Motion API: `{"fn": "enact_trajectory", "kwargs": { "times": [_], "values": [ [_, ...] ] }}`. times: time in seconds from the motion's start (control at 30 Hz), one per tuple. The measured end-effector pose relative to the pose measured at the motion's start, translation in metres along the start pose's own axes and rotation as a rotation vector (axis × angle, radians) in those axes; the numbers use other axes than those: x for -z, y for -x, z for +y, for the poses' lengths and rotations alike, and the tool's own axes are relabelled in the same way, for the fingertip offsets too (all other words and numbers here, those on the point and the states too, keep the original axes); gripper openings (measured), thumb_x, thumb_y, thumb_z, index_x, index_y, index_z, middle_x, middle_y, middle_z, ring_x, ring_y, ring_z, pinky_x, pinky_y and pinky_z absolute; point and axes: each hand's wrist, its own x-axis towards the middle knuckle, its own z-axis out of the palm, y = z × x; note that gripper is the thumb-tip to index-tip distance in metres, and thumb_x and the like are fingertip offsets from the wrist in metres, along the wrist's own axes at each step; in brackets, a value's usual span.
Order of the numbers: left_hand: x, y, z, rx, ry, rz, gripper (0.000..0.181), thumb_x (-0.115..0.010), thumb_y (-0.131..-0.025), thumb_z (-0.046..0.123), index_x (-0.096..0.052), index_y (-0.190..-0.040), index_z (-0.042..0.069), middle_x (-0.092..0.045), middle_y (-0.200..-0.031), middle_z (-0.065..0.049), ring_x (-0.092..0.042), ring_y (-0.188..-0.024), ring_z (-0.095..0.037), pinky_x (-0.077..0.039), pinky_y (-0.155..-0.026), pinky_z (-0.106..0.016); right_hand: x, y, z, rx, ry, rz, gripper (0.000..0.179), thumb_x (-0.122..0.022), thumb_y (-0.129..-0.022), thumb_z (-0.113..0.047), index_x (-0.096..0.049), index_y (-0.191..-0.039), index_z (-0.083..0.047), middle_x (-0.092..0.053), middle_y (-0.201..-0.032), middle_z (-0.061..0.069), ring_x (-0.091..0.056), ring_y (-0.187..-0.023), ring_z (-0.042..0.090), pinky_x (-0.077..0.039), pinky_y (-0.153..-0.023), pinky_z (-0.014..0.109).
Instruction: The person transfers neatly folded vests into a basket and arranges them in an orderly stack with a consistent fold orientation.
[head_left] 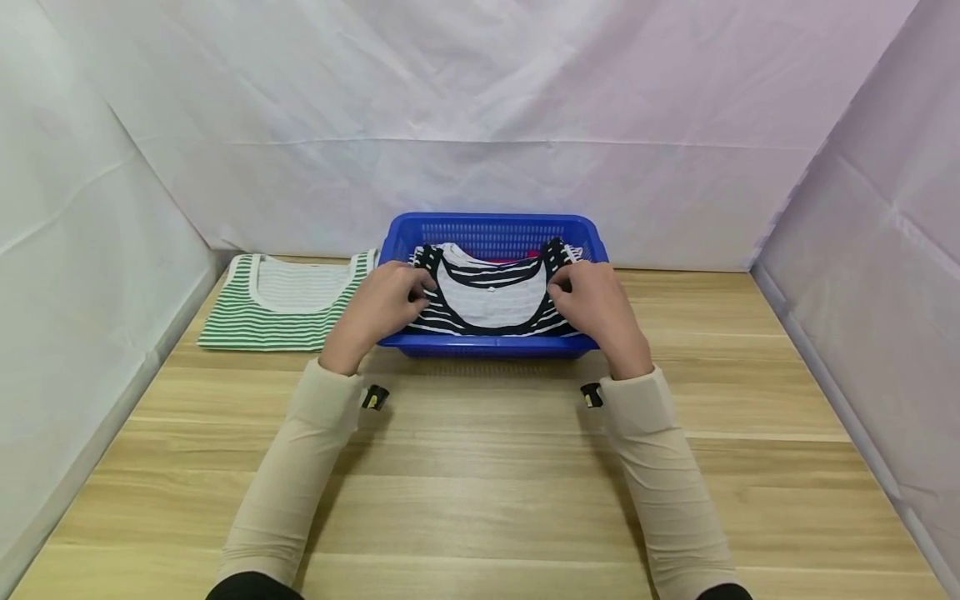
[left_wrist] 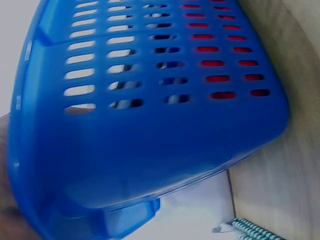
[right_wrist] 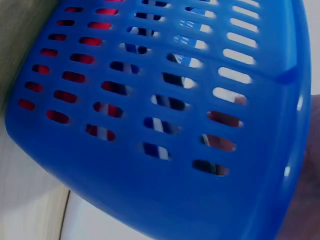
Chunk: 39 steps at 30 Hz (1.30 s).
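A black-and-white striped tank top, folded with its scooped neck facing up, lies inside the blue plastic basket. My left hand reaches over the basket's left rim, its thumb and fingers curled at the tank top's left side. Across from it, my right hand curls its fingers at the right side in the same way. Both hands pinch the fabric near its shoulder straps. In the right wrist view, bits of the right fingers show through the slots of the basket wall.
Left of the basket, a folded green-and-white striped tank top lies on the wooden table. Red fabric shows through the basket's lower slots. White cloth walls stand behind and on both sides.
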Motion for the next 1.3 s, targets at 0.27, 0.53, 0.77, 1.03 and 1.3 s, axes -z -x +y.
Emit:
{"fn": "enact_trajectory", "kwargs": {
  "times": [0.27, 0.53, 0.77, 1.03, 1.3],
  "values": [
    [0.009, 0.005, 0.005, 0.026, 0.011, -0.146, 0.026, -0.07, -0.091, 0.005, -0.076, -0.117, 0.006, -0.08, -0.097, -0.01, -0.074, -0.093, -0.028, -0.057, -0.085, -0.046, 0.003, 0.001, 0.003, -0.101, -0.026, -0.191, 0.035, -0.059, -0.103, -0.025, -0.073, -0.125, -0.002, -0.075, -0.119, 0.018, -0.067, -0.094, 0.03, -0.054, -0.088, 0.048],
    [0.009, 0.005, 0.006, 0.033, 0.028, -0.154, 0.024, -0.072, -0.094, 0.011, -0.075, -0.117, 0.005, -0.079, -0.104, -0.014, -0.075, -0.098, -0.029, -0.058, -0.088, -0.048, 0.002, 0.0, 0.003, -0.105, -0.046, -0.187, 0.035, -0.058, -0.104, -0.027, -0.075, -0.122, -0.003, -0.076, -0.114, 0.017, -0.066, -0.093, 0.029, -0.053, -0.086, 0.046],
    [0.01, 0.006, 0.005, 0.026, 0.069, -0.087, 0.022, -0.069, -0.098, 0.015, -0.076, -0.116, 0.005, -0.079, -0.101, -0.014, -0.075, -0.091, -0.027, -0.058, -0.083, -0.047, -0.001, -0.001, -0.003, -0.055, -0.089, -0.17, 0.033, -0.058, -0.105, -0.026, -0.076, -0.119, -0.002, -0.077, -0.112, 0.017, -0.068, -0.093, 0.03, -0.054, -0.085, 0.046],
    [0.014, 0.009, 0.003, -0.002, 0.082, -0.005, 0.022, -0.065, -0.1, 0.015, -0.076, -0.115, 0.003, -0.079, -0.099, -0.013, -0.072, -0.078, -0.024, -0.054, -0.072, -0.042, -0.002, 0.001, -0.011, -0.035, -0.124, -0.14, 0.034, -0.058, -0.105, -0.025, -0.073, -0.125, -0.003, -0.075, -0.117, 0.016, -0.069, -0.101, 0.03, -0.055, -0.087, 0.046],
    [0.023, 0.017, -0.003, -0.011, 0.069, 0.197, 0.019, -0.063, -0.102, 0.017, -0.078, -0.106, 0.006, -0.078, -0.089, -0.01, -0.072, -0.075, -0.024, -0.056, -0.072, -0.043, 0.0, 0.002, -0.019, -0.043, -0.315, -0.044, 0.03, -0.06, -0.104, -0.026, -0.072, -0.127, -0.011, -0.07, -0.13, 0.014, -0.068, -0.118, 0.032, -0.056, -0.091, 0.051]
  ]
}}
